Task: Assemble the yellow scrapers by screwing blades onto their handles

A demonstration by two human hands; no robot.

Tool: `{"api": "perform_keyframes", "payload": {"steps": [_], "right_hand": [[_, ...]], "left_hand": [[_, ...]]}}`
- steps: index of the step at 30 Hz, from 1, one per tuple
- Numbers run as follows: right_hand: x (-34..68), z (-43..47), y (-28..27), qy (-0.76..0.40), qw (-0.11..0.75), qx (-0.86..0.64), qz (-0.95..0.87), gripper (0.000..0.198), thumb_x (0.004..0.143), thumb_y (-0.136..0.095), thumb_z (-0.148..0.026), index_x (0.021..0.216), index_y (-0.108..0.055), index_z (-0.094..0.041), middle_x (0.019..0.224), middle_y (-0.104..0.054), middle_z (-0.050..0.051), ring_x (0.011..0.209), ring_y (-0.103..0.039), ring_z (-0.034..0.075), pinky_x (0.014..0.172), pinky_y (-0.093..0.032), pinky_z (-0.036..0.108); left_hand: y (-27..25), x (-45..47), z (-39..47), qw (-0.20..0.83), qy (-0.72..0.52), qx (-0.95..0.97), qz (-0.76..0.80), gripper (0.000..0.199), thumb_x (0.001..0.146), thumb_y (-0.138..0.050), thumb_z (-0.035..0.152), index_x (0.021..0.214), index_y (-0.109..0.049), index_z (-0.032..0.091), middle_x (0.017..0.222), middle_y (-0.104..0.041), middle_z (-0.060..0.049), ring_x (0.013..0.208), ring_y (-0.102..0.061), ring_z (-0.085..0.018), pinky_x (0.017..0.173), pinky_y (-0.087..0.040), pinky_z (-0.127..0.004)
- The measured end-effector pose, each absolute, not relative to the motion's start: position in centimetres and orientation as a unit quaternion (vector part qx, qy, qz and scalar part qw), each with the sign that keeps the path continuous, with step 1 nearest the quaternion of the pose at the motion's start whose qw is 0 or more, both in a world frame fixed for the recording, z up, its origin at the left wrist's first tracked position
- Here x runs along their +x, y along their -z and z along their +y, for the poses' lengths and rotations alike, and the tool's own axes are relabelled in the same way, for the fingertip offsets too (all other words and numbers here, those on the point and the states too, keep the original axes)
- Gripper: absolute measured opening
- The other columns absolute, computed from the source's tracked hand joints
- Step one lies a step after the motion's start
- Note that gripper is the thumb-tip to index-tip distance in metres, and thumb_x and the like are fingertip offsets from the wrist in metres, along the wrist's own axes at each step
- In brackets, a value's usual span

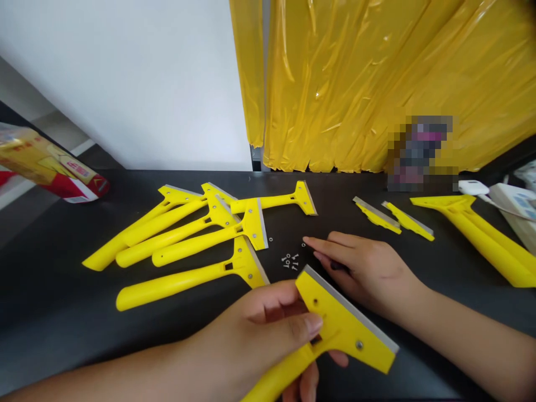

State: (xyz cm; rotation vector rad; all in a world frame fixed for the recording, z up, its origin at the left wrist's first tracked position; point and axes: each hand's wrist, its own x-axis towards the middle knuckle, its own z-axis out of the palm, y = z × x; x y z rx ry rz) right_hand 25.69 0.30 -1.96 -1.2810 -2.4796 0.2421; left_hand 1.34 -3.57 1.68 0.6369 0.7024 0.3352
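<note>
My left hand (268,329) grips a yellow scraper (339,329) by its neck, thumb on top, with its metal blade edge facing away from me and one screw showing in its head. My right hand (368,271) rests palm down on the black table (50,290) just beyond it, index finger stretched toward a small cluster of silver screws (290,261). A dark object shows under its fingers; I cannot tell what it is.
Several assembled yellow scrapers (188,240) lie fanned out to the left. Two yellow blade clamps (393,219) and more scraper handles (486,234) lie at the right, near white devices (513,204). A red-yellow packet (46,167) sits far left; yellow plastic sheeting (377,84) hangs behind.
</note>
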Motion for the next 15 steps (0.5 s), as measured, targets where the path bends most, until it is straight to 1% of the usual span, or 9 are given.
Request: {"api": "perform_keyframes", "payload": {"steps": [3, 5, 8, 11, 13, 15], "right_hand": [[25.48, 0.43, 2.25, -0.086, 0.143, -0.446, -0.879, 0.042, 0.100, -0.052, -0.015, 0.139, -0.065, -0.022, 0.094, -0.071, 0.003, 0.078, -0.070, 0.017, 0.065, -0.053, 0.028], [25.37, 0.34, 2.18, -0.072, 0.131, -0.440, -0.885, 0.037, 0.101, -0.053, -0.017, 0.135, -0.066, -0.022, 0.094, -0.072, 0.003, 0.078, -0.071, 0.018, 0.064, -0.051, 0.028], [25.22, 0.21, 1.97, -0.051, 0.124, -0.434, -0.891, 0.025, 0.104, -0.051, -0.021, 0.118, -0.072, -0.020, 0.092, -0.072, 0.005, 0.080, -0.071, 0.021, 0.063, -0.048, 0.031], [25.12, 0.15, 1.87, -0.057, 0.121, -0.431, -0.892, 0.024, 0.102, -0.049, -0.018, 0.096, -0.072, -0.018, 0.085, -0.069, 0.006, 0.075, -0.067, 0.022, 0.060, -0.044, 0.033], [25.08, 0.06, 1.73, -0.073, 0.130, -0.434, -0.889, 0.022, 0.102, -0.050, -0.017, 0.093, -0.070, -0.019, 0.084, -0.069, 0.005, 0.072, -0.064, 0.021, 0.060, -0.044, 0.032], [25.04, -0.13, 1.27, -0.099, 0.148, -0.439, -0.881, 0.018, 0.102, -0.052, -0.017, 0.095, -0.068, -0.020, 0.085, -0.070, 0.003, 0.073, -0.065, 0.018, 0.063, -0.048, 0.029]], "left_hand": [[-1.71, 1.26, -3.29, 0.874, -0.159, 0.322, 0.328, 0.025, 0.099, -0.070, 0.039, 0.111, -0.066, 0.018, 0.104, -0.075, -0.009, 0.060, -0.066, -0.008, 0.051, -0.048, -0.015], [-1.63, 1.30, -3.19, 0.872, -0.153, 0.335, 0.324, 0.025, 0.098, -0.071, 0.039, 0.109, -0.066, 0.018, 0.105, -0.075, -0.009, 0.060, -0.066, -0.009, 0.051, -0.048, -0.016], [-1.55, 1.44, -3.24, 0.874, -0.137, 0.341, 0.318, 0.025, 0.097, -0.070, 0.041, 0.107, -0.067, 0.018, 0.104, -0.076, -0.009, 0.058, -0.065, -0.008, 0.050, -0.047, -0.017], [-1.54, 1.49, -3.45, 0.876, -0.114, 0.351, 0.311, 0.026, 0.095, -0.072, 0.042, 0.105, -0.071, 0.018, 0.099, -0.077, -0.008, 0.058, -0.062, -0.008, 0.053, -0.046, -0.017], [-1.58, 1.42, -3.55, 0.874, -0.097, 0.362, 0.308, 0.027, 0.093, -0.074, 0.042, 0.105, -0.074, 0.018, 0.095, -0.078, -0.007, 0.059, -0.061, -0.009, 0.054, -0.046, -0.017], [-1.69, 1.28, -3.56, 0.873, -0.088, 0.370, 0.305, 0.026, 0.094, -0.074, 0.042, 0.104, -0.077, 0.018, 0.095, -0.077, -0.007, 0.060, -0.061, -0.009, 0.055, -0.045, -0.017]]}}
